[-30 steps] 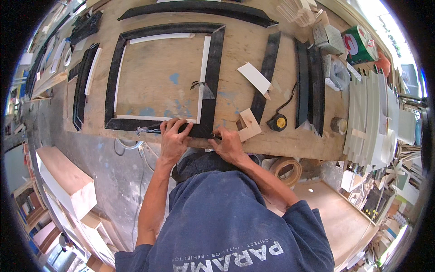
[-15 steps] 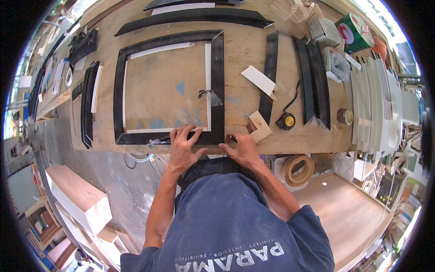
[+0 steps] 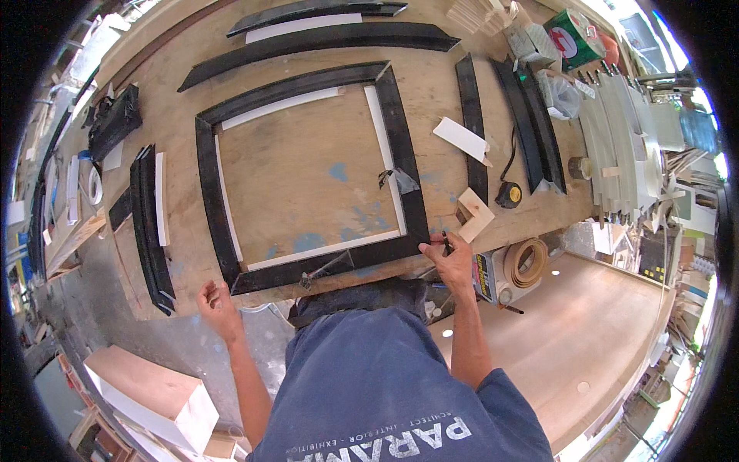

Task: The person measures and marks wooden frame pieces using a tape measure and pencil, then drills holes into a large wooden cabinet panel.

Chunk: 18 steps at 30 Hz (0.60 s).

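Note:
A black rectangular frame (image 3: 409,200) with mitred corners lies on the wooden workbench, white strips along its inner edges. My left hand (image 3: 221,309) is beside the frame's near left corner, its fingers loosely bent and apart, with nothing visible in them. At the near right corner, my right hand (image 3: 453,263) has its fingers closed round a small dark, thin object (image 3: 447,245), too small to name surely. The thumb is beside the frame's edge. A scrap of clear plastic film (image 3: 308,279) clings to the near rail, and another film scrap (image 3: 403,181) to the right rail.
Right of the frame lie an L-shaped wooden piece (image 3: 473,215), a tape measure (image 3: 509,195), a white strip (image 3: 460,138) and black mouldings (image 3: 531,127). More black mouldings lie left (image 3: 152,231) and at the back (image 3: 323,46). A banding roll (image 3: 526,263) sits below the bench edge.
My left hand has moved off the near rail, left to the frame's near left corner. The frame appears turned and shifted in view; my right hand stays by its near right corner.

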Available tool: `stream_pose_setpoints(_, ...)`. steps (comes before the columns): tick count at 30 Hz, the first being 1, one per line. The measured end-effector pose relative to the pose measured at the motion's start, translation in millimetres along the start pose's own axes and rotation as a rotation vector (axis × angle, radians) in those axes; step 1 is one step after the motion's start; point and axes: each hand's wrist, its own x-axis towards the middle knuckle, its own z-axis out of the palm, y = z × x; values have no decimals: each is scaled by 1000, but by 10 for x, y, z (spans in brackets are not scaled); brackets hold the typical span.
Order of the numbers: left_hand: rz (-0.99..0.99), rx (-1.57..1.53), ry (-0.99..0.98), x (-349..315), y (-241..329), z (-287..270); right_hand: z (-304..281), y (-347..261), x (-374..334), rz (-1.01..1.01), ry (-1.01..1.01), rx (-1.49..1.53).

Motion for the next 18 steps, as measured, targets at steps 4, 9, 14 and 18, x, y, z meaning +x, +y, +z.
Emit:
stream_pose_setpoints(4, -54, -113, -170, 52, -321, -120, 144, 215, -41, 55, 97, 26)
stream_pose_setpoints(9, 34, -86, -305, 57, -100, -98, 104, 102, -97, 197, 118, 199)
stream_pose_setpoints(14, 54, -198, -344, 92, -48, -173, 139, 229, -77, 260, 163, 296)
stream_pose_setpoints(18, 27, -218, -339, 69, -113, -200, 184, 371, -50, 259, 159, 367)
